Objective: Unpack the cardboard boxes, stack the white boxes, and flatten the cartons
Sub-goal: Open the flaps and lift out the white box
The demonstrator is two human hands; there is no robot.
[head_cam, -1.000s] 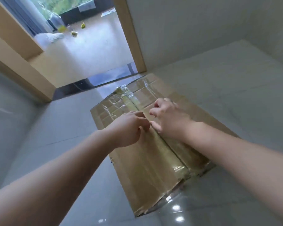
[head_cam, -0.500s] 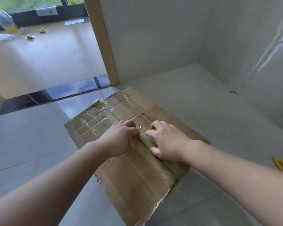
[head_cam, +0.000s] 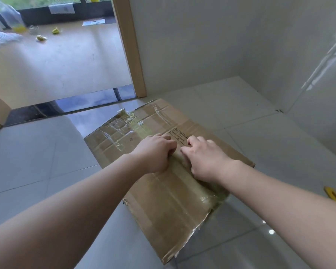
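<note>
Flattened carton (head_cam: pixel 163 200) lies on the floor (head_cam: pixel 37 162), its taped centre seam (head_cam: pixel 182 171) running near-right to far-left between both hands: left hand (head_cam: pixel 155 152) and right hand (head_cam: pixel 204 158) meet mid-seam, fingers curled, apparently digging at the tape.

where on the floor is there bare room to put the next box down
Bare tile lies left of the carton and between its far right edge and the corner walls. Crowded at the taped seam, where left hand and right hand meet; a yellow tool lies right.
</note>
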